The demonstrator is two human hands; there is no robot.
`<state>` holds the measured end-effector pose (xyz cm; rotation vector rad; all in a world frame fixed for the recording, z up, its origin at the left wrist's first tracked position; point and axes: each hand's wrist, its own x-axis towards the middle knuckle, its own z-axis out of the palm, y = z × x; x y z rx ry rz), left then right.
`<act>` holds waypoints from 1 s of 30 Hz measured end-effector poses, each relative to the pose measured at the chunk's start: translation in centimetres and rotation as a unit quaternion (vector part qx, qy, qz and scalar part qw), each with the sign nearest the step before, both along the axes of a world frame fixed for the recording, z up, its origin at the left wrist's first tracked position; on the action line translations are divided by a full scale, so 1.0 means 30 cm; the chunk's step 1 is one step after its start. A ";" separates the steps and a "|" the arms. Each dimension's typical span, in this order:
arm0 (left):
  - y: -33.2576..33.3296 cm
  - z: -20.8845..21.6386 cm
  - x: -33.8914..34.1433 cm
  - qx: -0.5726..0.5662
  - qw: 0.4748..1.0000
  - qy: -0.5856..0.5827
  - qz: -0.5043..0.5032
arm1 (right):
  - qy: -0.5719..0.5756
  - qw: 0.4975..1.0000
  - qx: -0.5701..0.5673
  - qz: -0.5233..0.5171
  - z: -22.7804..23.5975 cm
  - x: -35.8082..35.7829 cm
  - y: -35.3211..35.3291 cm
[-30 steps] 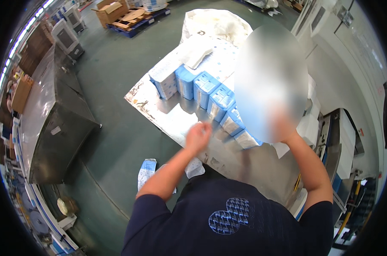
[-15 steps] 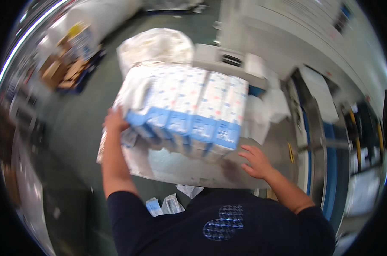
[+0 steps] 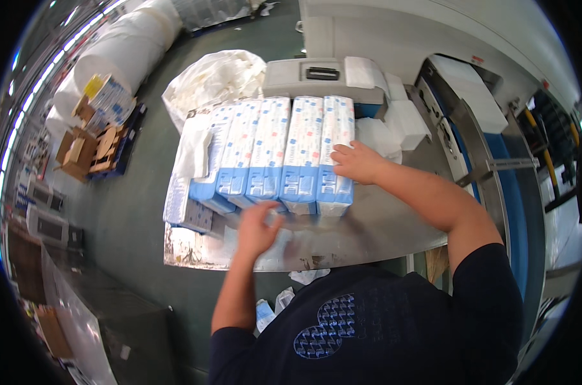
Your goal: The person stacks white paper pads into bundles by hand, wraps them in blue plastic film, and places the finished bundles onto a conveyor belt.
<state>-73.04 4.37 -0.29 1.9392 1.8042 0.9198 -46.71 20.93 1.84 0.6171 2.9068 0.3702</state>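
A row of several white-and-blue tissue packs (image 3: 269, 147) stands side by side on a metal table (image 3: 393, 231). They are tall packs in printed film with blue bands at the near ends. My right hand (image 3: 358, 162) rests on the top and right edge of the rightmost pack (image 3: 334, 186), fingers spread over it. Close to the near ends of the middle packs is my left hand (image 3: 259, 228), smeared by motion, its thumb apart from its fingers and nothing seen in it. At the left end of the row, folded white tissue (image 3: 194, 154) lies on top.
Behind the row stand a large white bag (image 3: 214, 77) of paper scraps and a grey box-like unit (image 3: 297, 74). White paper stacks (image 3: 403, 125) sit at the right, near a machine with blue panels (image 3: 512, 212). Cartons (image 3: 79, 151) lie on the floor at left.
My left hand has come off the left end of the row and moved right to the front. My right hand has gone up and away from me onto the rightmost pack.
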 end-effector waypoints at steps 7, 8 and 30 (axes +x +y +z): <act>-0.190 -0.171 0.390 -0.222 0.906 -0.359 -0.009 | 0.007 0.995 0.048 0.086 0.198 0.014 0.147; -0.188 -0.138 0.418 -0.228 0.893 -0.389 -0.019 | 0.076 0.991 0.030 0.104 0.279 0.036 0.170; -0.146 -0.018 0.553 0.048 0.983 -0.165 -0.068 | 0.048 0.908 -0.363 -0.201 0.040 0.243 -0.459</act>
